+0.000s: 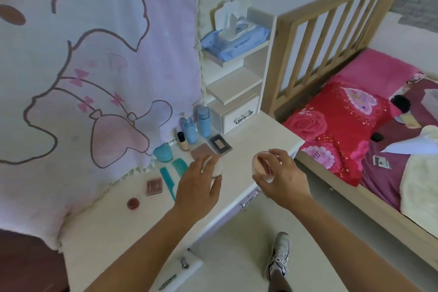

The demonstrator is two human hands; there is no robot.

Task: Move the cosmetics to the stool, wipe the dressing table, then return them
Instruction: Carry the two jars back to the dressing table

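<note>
We reach both hands over the front of the dressing table (260, 130). Our left hand (198, 188) curls its fingers round a white round pot (217, 168) low at the tabletop. Our right hand (283, 179) pinches a peach-topped clear jar (262, 165) between thumb and fingertips, raised above the table's edge. Beyond them the combs (168, 181), a brown palette (154, 187), a teal jar (163, 152) and the blue bottles (204, 122) stand on the table. The wipes pack (237, 41) sits on a shelf (231, 61) behind. The stool is out of view, so we judge, perhaps wrongly, that clearing has barely begun, with wiping and returning left.
</note>
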